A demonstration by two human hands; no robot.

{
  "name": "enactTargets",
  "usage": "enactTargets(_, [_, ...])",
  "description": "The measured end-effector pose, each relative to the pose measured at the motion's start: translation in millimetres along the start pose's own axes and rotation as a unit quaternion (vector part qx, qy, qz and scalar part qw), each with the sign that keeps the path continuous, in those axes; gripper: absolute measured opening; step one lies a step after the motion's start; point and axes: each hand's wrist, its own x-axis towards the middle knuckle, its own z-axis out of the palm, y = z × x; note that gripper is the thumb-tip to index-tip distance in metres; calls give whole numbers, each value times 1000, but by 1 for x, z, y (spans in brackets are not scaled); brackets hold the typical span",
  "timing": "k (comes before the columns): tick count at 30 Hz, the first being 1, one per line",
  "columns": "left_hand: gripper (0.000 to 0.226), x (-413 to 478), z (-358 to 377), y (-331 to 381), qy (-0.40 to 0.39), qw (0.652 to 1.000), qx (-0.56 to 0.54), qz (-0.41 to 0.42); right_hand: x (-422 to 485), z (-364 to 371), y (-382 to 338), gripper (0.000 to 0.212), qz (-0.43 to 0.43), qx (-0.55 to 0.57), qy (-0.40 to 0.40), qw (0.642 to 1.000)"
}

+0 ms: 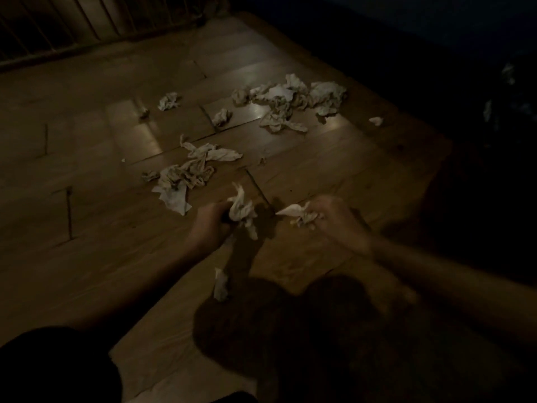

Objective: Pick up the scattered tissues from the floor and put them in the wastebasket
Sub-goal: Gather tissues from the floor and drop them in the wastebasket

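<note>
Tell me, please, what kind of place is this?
Probably a dim room in a home. It has a wooden plank floor, a railing of thin vertical bars at the far edge, and crumpled tissues scattered about.

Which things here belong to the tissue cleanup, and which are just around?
Part of the job:
- left hand, holding a tissue
- right hand, holding another tissue
- far pile of tissues
- near pile
- loose scraps

Just around:
- wooden floor
- railing

No wastebasket is clearly visible.
</note>
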Motion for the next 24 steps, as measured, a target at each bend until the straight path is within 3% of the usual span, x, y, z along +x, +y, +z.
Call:
enactTargets(4, [11,65,-29,74,-25,995,9,94,20,-94,7,15,-48,-92,7,995])
enactTargets(9, [15,129,-48,202,-35,971,61,228,5,-207,14,12,-82,-100,79,988])
enactTargets(18, [14,191,7,426,0,930,-9,367,-79,-335,101,10,41,-60,300,951])
enactTargets(21, [18,202,47,467,-58,933,-2,356,-100,-351,148,9,107,-81,270,953])
enactTargets(24, [27,205,89,485,-179,920,104,332,-109,-347,187,22,175,-57,136,973])
